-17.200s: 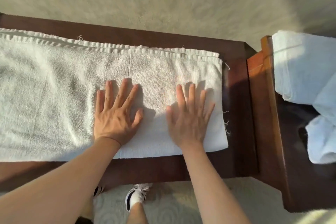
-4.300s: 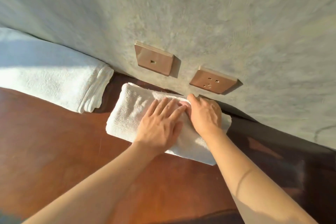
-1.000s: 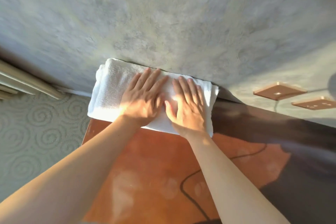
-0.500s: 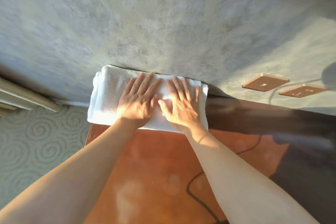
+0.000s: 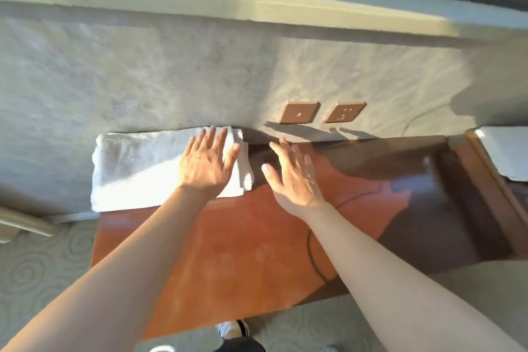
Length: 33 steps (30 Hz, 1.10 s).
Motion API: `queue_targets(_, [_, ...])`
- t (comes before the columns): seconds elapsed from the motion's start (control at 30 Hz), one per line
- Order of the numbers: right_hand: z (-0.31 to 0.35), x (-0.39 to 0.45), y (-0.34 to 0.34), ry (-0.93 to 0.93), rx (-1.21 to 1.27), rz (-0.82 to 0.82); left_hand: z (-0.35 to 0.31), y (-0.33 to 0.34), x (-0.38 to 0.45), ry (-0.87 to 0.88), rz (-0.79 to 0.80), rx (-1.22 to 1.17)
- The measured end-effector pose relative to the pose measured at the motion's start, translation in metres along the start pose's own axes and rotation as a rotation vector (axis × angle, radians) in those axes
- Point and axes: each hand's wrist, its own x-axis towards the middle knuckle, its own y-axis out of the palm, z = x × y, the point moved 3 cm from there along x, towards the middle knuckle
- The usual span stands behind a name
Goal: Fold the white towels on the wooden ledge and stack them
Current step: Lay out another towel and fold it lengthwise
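Observation:
A folded white towel [image 5: 137, 163] lies at the far left end of the wooden ledge [image 5: 228, 251], pushed against the wall. My left hand [image 5: 207, 160] rests flat on the towel's right end, fingers spread. My right hand [image 5: 294, 177] hovers open over bare wood just right of the towel, not touching it. More white towel [image 5: 505, 154] shows at the right edge, beyond a raised wooden rail.
Two brown wall plates [image 5: 298, 112] [image 5: 345, 111] sit on the grey wall above the ledge. A dark cable [image 5: 314, 254] curves across the wood under my right forearm. Patterned carpet [image 5: 37, 268] lies left of and below the ledge; my shoe [image 5: 233, 328] shows at the bottom.
My right hand has lifted off the towel and moved right over the bare wood. My left hand slid to the towel's right end. The view swung right, bringing the wall plates nearer the centre.

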Motion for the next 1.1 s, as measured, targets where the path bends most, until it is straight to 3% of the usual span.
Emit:
queue_targets(0.4, [-0.241,-0.201,-0.176,0.294,-0.132,-0.016,-0.346,0.061,-0.070,0.333,0.192,0.222])
queue_targets(0.63, [-0.382,-0.314,-0.295,0.454,-0.102,-0.198,-0.572,0.086,-0.104,0.672,0.099,0.279])
queue_targets(0.83, [-0.481,-0.361,-0.339,0.543,-0.067,-0.303,-0.677,0.141,-0.106,0.817,0.139,0.294])
queue_targets(1.1, [-0.592,-0.357,-0.364,0.628,-0.042,-0.219,-0.782,0.233,-0.055,0.880,0.252,0.243])
